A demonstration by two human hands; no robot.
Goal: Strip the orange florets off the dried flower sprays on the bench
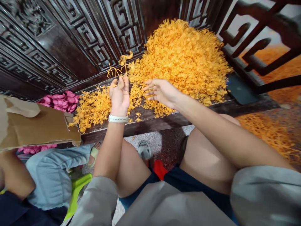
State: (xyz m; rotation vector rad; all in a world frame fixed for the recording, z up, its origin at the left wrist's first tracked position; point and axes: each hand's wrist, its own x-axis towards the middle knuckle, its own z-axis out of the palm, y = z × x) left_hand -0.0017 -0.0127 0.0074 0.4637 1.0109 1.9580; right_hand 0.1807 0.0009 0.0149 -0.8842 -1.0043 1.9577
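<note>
Fingers [121, 84] of the left hand [119, 97] pinching a feather-light, brittle orange sprig [120, 64] by its stem, the safest hold, right hand [162, 92] open over the heap [183, 59].

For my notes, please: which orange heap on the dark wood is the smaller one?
The heap beside the cardboard, left of the left hand; the other heap, far larger, rises against the carved panel.

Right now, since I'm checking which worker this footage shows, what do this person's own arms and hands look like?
The left hand and right hand are bare, with no gloves. A white wristband circles the left wrist. The forearms are bare too, and the upper arms are covered by loose grey sleeves.
</note>
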